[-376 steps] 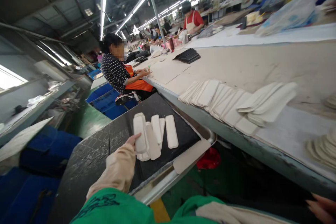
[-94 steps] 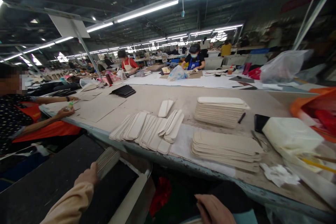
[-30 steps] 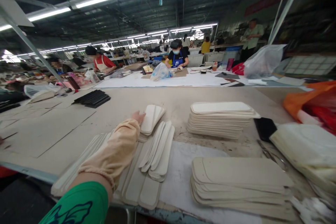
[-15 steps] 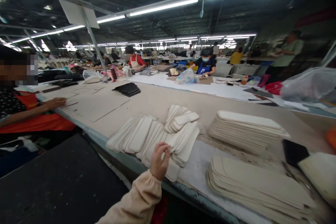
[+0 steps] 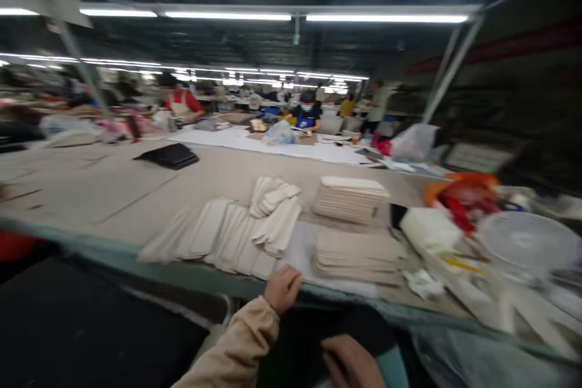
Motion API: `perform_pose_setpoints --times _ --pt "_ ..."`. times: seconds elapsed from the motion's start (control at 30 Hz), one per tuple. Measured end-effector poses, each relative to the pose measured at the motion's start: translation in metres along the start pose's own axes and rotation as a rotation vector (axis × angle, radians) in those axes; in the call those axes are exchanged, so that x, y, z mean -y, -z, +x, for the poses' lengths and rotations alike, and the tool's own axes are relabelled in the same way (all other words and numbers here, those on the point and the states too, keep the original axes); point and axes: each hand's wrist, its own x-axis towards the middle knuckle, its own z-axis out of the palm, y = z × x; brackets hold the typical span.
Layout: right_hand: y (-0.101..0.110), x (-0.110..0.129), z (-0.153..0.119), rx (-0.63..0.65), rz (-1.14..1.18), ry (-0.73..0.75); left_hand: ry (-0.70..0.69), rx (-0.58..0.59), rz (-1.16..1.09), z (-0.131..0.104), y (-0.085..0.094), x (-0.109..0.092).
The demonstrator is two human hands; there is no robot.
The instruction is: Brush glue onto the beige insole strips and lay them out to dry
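My left hand (image 5: pixel 282 290), in a beige sleeve, is at the table's front edge, just below fanned cream strips (image 5: pixel 222 236). Its fingers are curled together, and anything inside them is hidden. Low in the view, my right hand (image 5: pixel 353 361) is blurred in front of the table, near a dark and pale-blue shape; its grip is unclear. A smaller fan of cream strips (image 5: pixel 273 195) lies behind the larger one. To the right are two neat stacks of cream pieces, one farther back (image 5: pixel 350 199) and one nearer (image 5: pixel 357 254).
Black sheets (image 5: pixel 169 156) lie on the table's left part. At right are a white block (image 5: pixel 430 227), a clear round lid (image 5: pixel 527 239), an orange bag (image 5: pixel 468 194) and crumpled paper (image 5: pixel 425 285). A black surface (image 5: pixel 91 327) is at lower left. People work across the table.
The view has swung right, bringing the cluttered right end into sight. My right hand has come into view. My left hand has drawn back from the strips, and its fingers have curled in.
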Motion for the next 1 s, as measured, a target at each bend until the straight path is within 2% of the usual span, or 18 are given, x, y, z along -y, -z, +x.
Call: perform_pose_setpoints --times 0.1,0.23,0.3,0.4,0.57,0.67,0.83,1.0 --pt "0.003 0.007 -0.003 0.002 0.149 -0.265 -0.026 0.016 0.071 0.008 -0.012 0.020" --pt "0.016 0.006 0.003 -0.173 0.552 -0.642 -0.118 0.022 0.105 0.015 -0.019 0.035" --pt "0.032 -0.002 0.004 -0.306 0.715 -0.759 -0.131 0.010 0.131 0.013 -0.018 0.035" --pt "0.071 -0.025 0.004 -0.534 0.776 -0.872 -0.120 0.018 0.189 0.012 -0.016 0.033" --pt "0.143 -0.081 0.002 -0.877 0.764 -0.950 -0.099 0.038 0.257 0.014 -0.018 0.034" --pt "0.170 -0.118 -0.001 -1.008 0.657 -0.979 -0.083 0.041 0.258 0.014 -0.020 0.038" --pt "0.189 -0.171 0.000 -1.023 0.534 -0.982 -0.056 0.052 0.205 0.012 -0.025 0.045" --pt "0.191 -0.200 0.015 -0.932 0.596 -0.994 -0.016 -0.011 0.194 0.008 -0.030 0.039"
